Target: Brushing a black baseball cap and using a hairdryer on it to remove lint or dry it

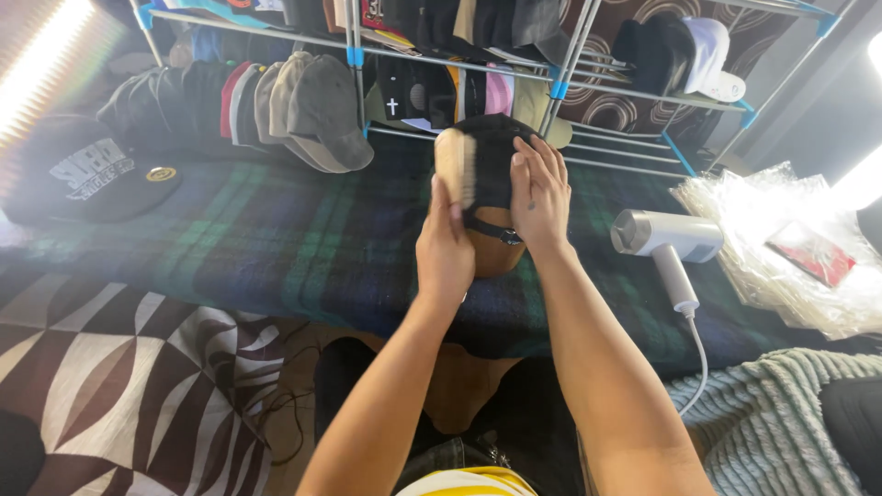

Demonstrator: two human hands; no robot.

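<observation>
A black cap [491,152] sits on a tan rounded head form [494,253] at the middle of the plaid-covered table [276,239]. My left hand [446,248] grips a wooden brush [456,165] and holds it upright against the cap's left side. My right hand [540,197] lies flat on the cap's right side, fingers together, steadying it. The cap's back strap with a dark buckle [501,232] shows between my hands.
A white handheld steamer [669,241] with a cord lies to the right, beside a pile of clear plastic bags [790,239]. A row of caps [276,106] and a metal rack [570,83] of more caps stand behind. A black printed cap [92,174] lies far left.
</observation>
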